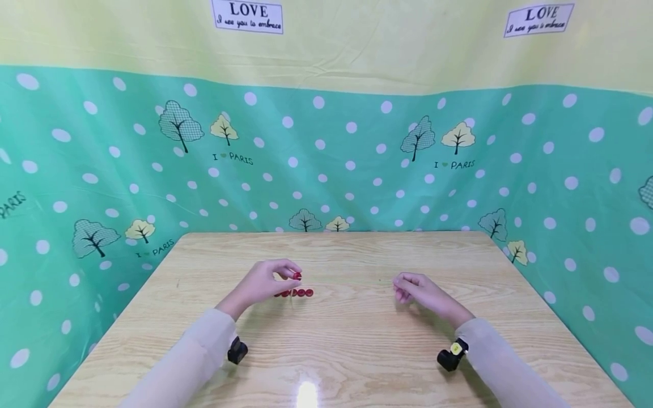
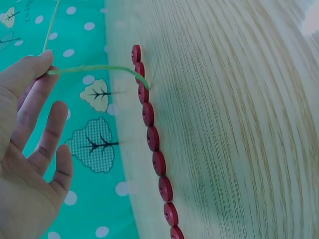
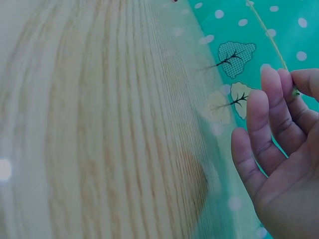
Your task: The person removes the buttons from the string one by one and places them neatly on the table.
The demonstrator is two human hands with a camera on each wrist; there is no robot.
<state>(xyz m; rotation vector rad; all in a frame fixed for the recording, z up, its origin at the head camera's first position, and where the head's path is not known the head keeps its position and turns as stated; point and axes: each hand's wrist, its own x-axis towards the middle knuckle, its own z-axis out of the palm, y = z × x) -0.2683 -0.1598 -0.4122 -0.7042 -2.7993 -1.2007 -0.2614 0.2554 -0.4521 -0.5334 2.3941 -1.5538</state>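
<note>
Between thumb and index fingertip, my left hand (image 1: pixel 261 282) pinches a red button (image 1: pixel 297 276) and a thin green string (image 2: pixel 94 67), raised above the table. A loose end of the string droops from these fingertips across a row of red buttons (image 2: pixel 153 138) lying edge to edge. Seen from the head, the left hand hides part of that row. My right hand (image 1: pixel 417 289), off to the right, pinches the string's other stretch (image 3: pixel 269 37) between thumb and index finger, and a small knotted tip (image 3: pixel 296 92) shows below the pinch. Its other fingers are loosely bent.
Both hands are over a light wood-grain table (image 1: pixel 347 351). A green and yellow patterned curtain (image 1: pixel 336 147) hangs behind it and along both sides. Black wrist cameras (image 1: pixel 237 350) are worn under the sleeves.
</note>
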